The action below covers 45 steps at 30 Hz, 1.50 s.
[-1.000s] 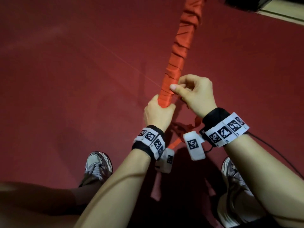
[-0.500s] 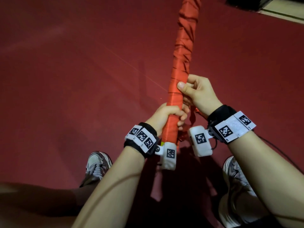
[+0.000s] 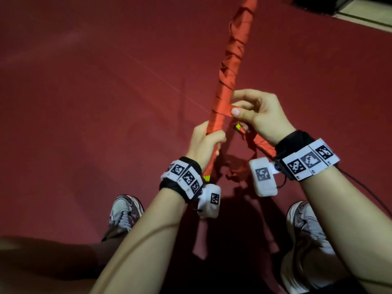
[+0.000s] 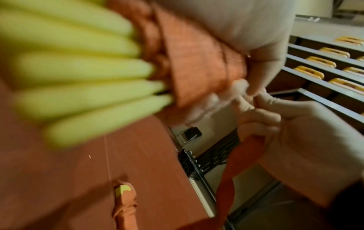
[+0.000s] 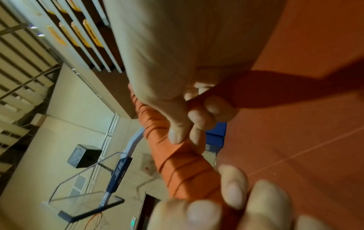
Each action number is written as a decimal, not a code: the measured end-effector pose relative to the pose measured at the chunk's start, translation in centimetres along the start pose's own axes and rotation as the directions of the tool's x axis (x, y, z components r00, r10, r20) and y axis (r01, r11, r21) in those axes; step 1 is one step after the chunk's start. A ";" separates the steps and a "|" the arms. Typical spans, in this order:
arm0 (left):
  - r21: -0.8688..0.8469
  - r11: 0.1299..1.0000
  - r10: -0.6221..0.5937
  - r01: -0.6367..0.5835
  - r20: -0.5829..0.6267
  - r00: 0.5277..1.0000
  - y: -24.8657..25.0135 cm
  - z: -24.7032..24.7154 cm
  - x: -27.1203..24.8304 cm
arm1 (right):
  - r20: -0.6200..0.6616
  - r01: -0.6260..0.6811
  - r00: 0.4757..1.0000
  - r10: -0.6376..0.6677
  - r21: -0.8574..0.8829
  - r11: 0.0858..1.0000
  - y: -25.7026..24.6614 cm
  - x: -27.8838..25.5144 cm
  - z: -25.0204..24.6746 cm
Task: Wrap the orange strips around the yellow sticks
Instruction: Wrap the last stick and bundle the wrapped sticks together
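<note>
A long bundle of yellow sticks (image 4: 78, 68), mostly wound in orange strip (image 3: 231, 60), slants up and away from me in the head view. My left hand (image 3: 206, 142) grips the bundle near its lower end, where bare yellow tips (image 3: 206, 178) poke out below the wrist. My right hand (image 3: 257, 112) pinches the orange strip against the bundle just above the left hand. The loose tail of the strip (image 3: 262, 143) hangs under my right wrist to the floor. The right wrist view shows the wrapped turns (image 5: 177, 163) close up.
The floor (image 3: 84, 102) is a dark red court surface. My two grey shoes (image 3: 125, 211) stand at the bottom. A second wrapped stick end (image 4: 124, 200) lies on the floor. Tiered seats (image 4: 325, 62) and a basketball hoop stand (image 5: 118, 171) are in the background.
The bundle has tilted and turned between my hands. My left hand shifted its grip on the lower end, and my right hand moved round to pinch the strip on the front.
</note>
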<state>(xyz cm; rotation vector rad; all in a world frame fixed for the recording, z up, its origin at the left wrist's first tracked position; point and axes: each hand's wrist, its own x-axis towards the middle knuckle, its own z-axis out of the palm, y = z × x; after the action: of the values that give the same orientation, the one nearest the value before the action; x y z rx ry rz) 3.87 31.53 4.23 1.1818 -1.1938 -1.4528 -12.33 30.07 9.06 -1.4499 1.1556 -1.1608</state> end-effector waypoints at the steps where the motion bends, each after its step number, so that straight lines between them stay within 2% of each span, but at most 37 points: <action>1: -0.092 0.994 -0.038 0.049 0.118 0.992 0.0 0.1 -0.2 | 0.008 -0.009 1.000 0.009 0.011 1.000 0.3 0.0 -0.1; 2: -0.164 0.981 -0.059 0.102 0.246 0.967 0.2 0.2 -0.5 | 0.031 -0.021 0.999 0.020 0.024 1.000 0.5 -0.1 0.0; 4: -0.254 0.946 -0.067 0.202 0.455 0.888 0.5 0.4 -0.7 | 0.118 -0.037 0.993 0.025 0.102 0.994 1.0 -0.3 0.2; 6: -0.280 0.916 -0.097 0.286 0.538 0.837 0.8 0.4 -0.5 | 0.188 -0.059 0.982 0.022 0.191 0.980 1.3 -0.4 0.0; 8: -0.250 0.912 -0.149 0.325 0.538 0.830 1.1 0.6 -0.5 | 0.163 -0.048 0.986 0.019 0.176 0.983 1.2 -0.4 0.0; 9: -0.219 0.919 -0.182 0.328 0.502 0.845 1.3 0.9 -0.5 | 0.104 -0.038 0.994 0.023 0.145 0.989 1.1 -0.4 0.0; 11: -0.141 0.955 -0.201 0.262 0.345 0.917 1.6 1.4 -0.4 | -0.070 0.001 0.998 0.005 0.077 0.997 0.7 -0.4 0.3; 12: -0.098 0.973 -0.178 0.208 0.247 0.952 1.7 1.6 -0.2 | -0.157 0.013 0.988 -0.006 0.040 0.999 0.8 -0.2 0.5; 14: 0.011 0.994 -0.110 0.110 0.084 0.990 1.4 1.8 0.2 | -0.277 0.013 0.960 -0.041 -0.101 0.995 1.3 0.2 0.7; 16: 0.219 0.974 -0.037 0.055 -0.085 0.996 0.8 1.9 0.5 | -0.293 -0.004 0.953 -0.081 -0.277 0.961 1.6 0.1 0.9; 18: 0.503 0.863 0.087 0.047 -0.240 0.967 0.4 1.6 0.3 | -0.254 0.000 0.963 -0.092 -0.339 0.941 1.7 -0.2 1.2; 19: 0.574 0.819 0.169 0.018 -0.272 0.947 0.5 1.4 0.1 | -0.226 0.011 0.970 -0.093 -0.340 0.940 1.5 -0.3 1.4; 20: 0.586 0.810 0.219 -0.020 -0.270 0.938 0.5 1.0 0.2 | -0.196 0.020 0.977 -0.085 -0.313 0.950 1.3 -0.4 1.5; 22: 0.385 0.918 0.188 -0.098 -0.205 0.961 0.7 0.1 0.4 | -0.134 0.018 0.990 -0.041 -0.167 0.986 0.9 -0.2 1.2; 23: 0.239 0.967 0.125 -0.088 -0.140 0.982 1.0 -0.1 0.2 | -0.101 0.006 0.995 -0.014 -0.079 0.997 0.8 0.0 0.8; 25: 0.035 0.999 -0.002 0.002 0.013 1.000 1.0 -0.3 -0.2 | -0.033 -0.025 0.999 0.027 0.048 0.999 0.7 0.4 0.2; 27: -0.110 0.990 -0.066 0.090 0.201 0.977 1.2 0.0 -0.8 | 0.041 -0.038 0.999 0.033 0.133 0.990 0.8 0.2 0.0; 29: -0.234 0.958 -0.063 0.164 0.387 0.920 1.4 0.6 -1.4 | 0.121 -0.066 0.992 0.041 0.210 0.975 1.2 -0.1 -0.1; 31: -0.292 0.932 -0.051 0.214 0.480 0.876 1.5 1.1 -1.5 | 0.177 -0.101 0.983 0.047 0.313 0.944 1.5 -0.5 -0.2; 33: -0.267 0.938 -0.059 0.222 0.506 0.860 1.7 1.3 -1.4 | 0.190 -0.109 0.981 0.041 0.363 0.925 1.4 -0.5 -0.4; 35: -0.195 0.951 -0.130 0.241 0.456 0.880 2.2 1.4 -1.3 | 0.090 -0.062 0.995 0.035 0.317 0.947 1.4 -0.3 -0.5; 37: -0.118 0.964 -0.192 0.237 0.302 0.934 2.5 1.5 -0.8 | -0.125 0.006 0.992 0.018 0.182 0.983 1.2 0.0 -0.3; 39: 0.087 0.992 -0.102 0.094 0.094 0.990 2.1 1.4 0.0 | -0.290 0.051 0.956 -0.031 0.062 0.997 1.3 0.3 -0.1; 40: 0.205 0.978 -0.037 0.034 0.012 0.999 1.9 1.4 0.2 | -0.325 0.057 0.945 -0.042 0.034 0.998 1.3 0.3 0.0; 43: 0.523 0.852 0.124 0.006 -0.213 0.969 1.0 1.5 0.0 | -0.317 0.043 0.947 -0.042 -0.002 0.999 1.2 0.2 0.2; 44: 0.590 0.807 0.202 -0.019 -0.245 0.948 1.1 1.4 -0.2 | -0.291 0.053 0.955 -0.049 0.006 0.999 1.1 0.1 0.3; 45: 0.589 0.806 0.239 -0.054 -0.240 0.941 1.3 1.3 -0.1 | -0.272 0.065 0.961 -0.056 0.023 0.998 0.9 0.1 0.2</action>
<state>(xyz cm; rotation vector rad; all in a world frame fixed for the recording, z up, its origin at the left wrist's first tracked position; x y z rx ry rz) 2.73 31.66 5.63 1.6075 -1.5167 -0.7536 -12.21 29.88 8.15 -1.3383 1.2793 -1.4488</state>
